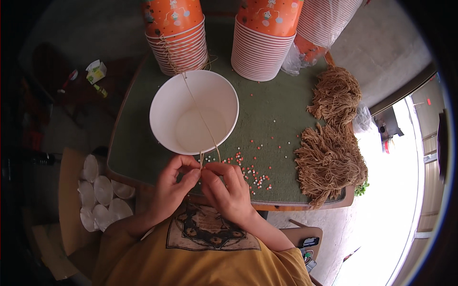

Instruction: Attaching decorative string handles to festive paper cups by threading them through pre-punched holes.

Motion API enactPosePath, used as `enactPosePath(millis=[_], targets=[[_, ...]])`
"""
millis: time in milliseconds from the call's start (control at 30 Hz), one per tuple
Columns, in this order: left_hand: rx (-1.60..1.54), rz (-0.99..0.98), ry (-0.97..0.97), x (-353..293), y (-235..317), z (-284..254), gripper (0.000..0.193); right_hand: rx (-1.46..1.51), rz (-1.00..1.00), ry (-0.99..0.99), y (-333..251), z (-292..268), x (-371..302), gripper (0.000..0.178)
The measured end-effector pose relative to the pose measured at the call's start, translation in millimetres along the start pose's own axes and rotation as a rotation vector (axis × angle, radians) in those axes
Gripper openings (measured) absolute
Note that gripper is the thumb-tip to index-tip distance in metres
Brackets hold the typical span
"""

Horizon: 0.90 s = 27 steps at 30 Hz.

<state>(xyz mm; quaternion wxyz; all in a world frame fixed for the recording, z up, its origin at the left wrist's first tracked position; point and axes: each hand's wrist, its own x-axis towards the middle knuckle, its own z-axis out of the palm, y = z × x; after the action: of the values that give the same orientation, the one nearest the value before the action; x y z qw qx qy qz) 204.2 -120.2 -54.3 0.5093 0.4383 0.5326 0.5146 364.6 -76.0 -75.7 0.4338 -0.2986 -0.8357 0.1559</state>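
Note:
A white paper bucket [164,112] lies tilted on the green tabletop, its open mouth facing me. A thin tan string [198,106] runs across the mouth from the far rim to the near rim. Just below that near rim, my left hand [177,180] pinches the string between thumb and finger. Close against it, my right hand [224,187] also grips the string, with its fingers curled. The fingertips of both hands nearly meet, and the exact shape of the string between them is too small to make out.
Two stacks of paper buckets, left [177,55] and right [262,52], stand at the back. Brown string bundles [329,162] lie along the right edge. Small orange and white beads [257,180] are scattered near my right hand. A cardboard box [71,190] with white round pieces [103,190] stands lower left.

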Motion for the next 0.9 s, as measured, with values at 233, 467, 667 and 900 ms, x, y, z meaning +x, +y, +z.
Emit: enactPosePath(millis=[233, 467, 667, 900], targets=[[-0.247, -0.118, 0.016, 1.0, -0.9, 2.8, 0.011, -0.038, 0.002, -0.001, -2.0, -1.2, 0.0, 0.036], [-0.473, -0.219, 0.069, 2.4, -1.0, 7.2, 0.012, -0.052, 0.006, -0.048, -2.6, -0.3, 0.8, 0.035], [-0.432, -0.234, 0.071, 4.5, -1.3, 7.0, 0.013, -0.135, -0.015, -0.057, -0.3, -4.9, 4.0, 0.033], [-0.553, -0.270, 0.003, 5.9, 3.8, 6.4, 0.013, -0.120, -0.027, -0.056, 0.9, -2.3, 0.9, 0.035]])
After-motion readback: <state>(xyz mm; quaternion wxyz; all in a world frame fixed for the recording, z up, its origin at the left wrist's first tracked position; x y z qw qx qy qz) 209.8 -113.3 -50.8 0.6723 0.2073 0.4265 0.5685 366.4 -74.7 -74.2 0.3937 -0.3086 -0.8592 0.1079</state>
